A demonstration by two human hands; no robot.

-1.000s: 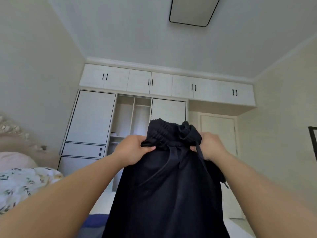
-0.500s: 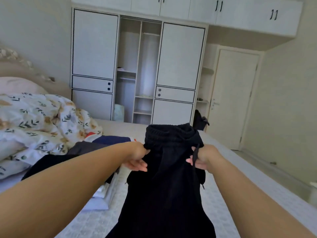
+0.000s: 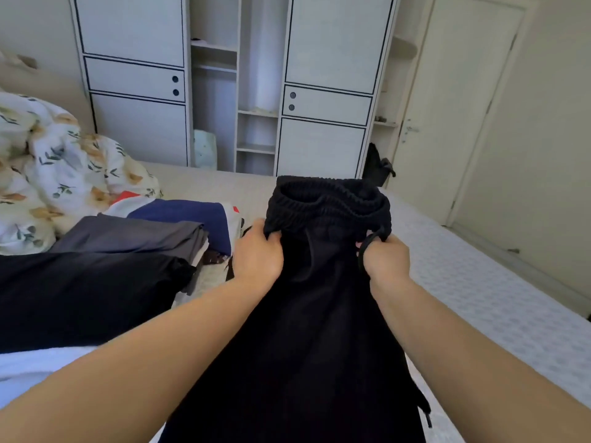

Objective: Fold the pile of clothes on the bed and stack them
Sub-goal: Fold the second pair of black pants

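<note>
Left hand (image 3: 257, 251) and right hand (image 3: 385, 260) both gripping black trousers (image 3: 319, 314) below waistband, held over bed (image 3: 479, 282), folded clothes (image 3: 128, 241) at left.

We see trousers (image 3: 319, 314) black, ribbed waistband | at 9 o'clock our pile: black garment (image 3: 80, 292), grey garment (image 3: 128, 235), navy garment (image 3: 192, 215) | at 10 o'clock duvet (image 3: 64, 164) white, green leaf and tan flower print | bed (image 3: 479, 298) pale, fine dotted pattern | at 12 o'clock wardrobe (image 3: 134, 33) white, black trim
</note>
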